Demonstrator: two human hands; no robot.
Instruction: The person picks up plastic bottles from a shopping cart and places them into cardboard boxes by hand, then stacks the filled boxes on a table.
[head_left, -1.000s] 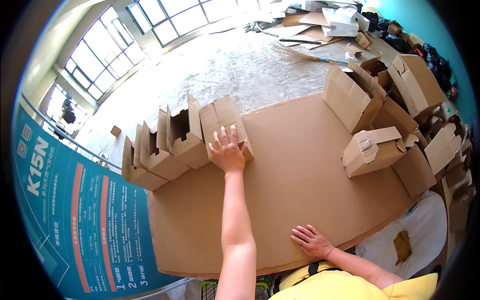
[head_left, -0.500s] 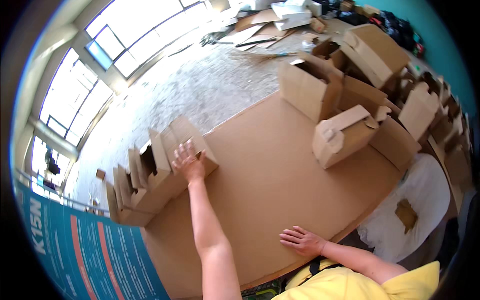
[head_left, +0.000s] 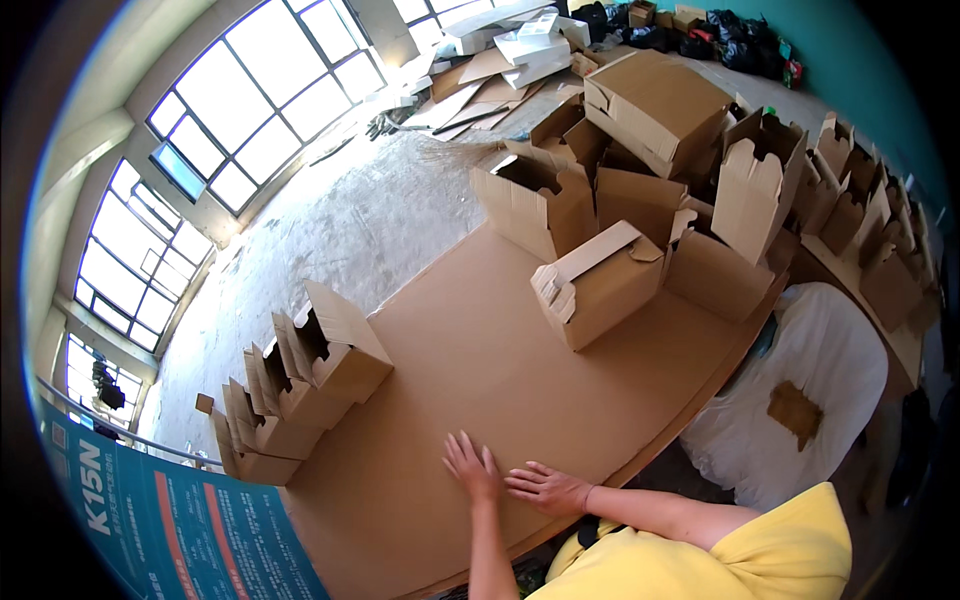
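My left hand lies over the brown cardboard sheet near its front edge, fingers spread and holding nothing. Just right of it, my right hand rests flat on the same sheet, fingers stretched out. Along the sheet's left edge stands a row of several cardboard boxes with raised flaps; the end box is nearest my left hand. Toward the right of the sheet sits a single box with its top mostly folded down. Behind it an open box stands with flaps up.
More cardboard boxes pile up at the far right. A white plastic sack with a brown patch lies right of the sheet. A blue printed panel borders the left. Foam pieces and black bags lie at the back.
My left hand has left the end box of the left row and come back beside my right hand. That box's flap now stands up. The view has turned to the right.
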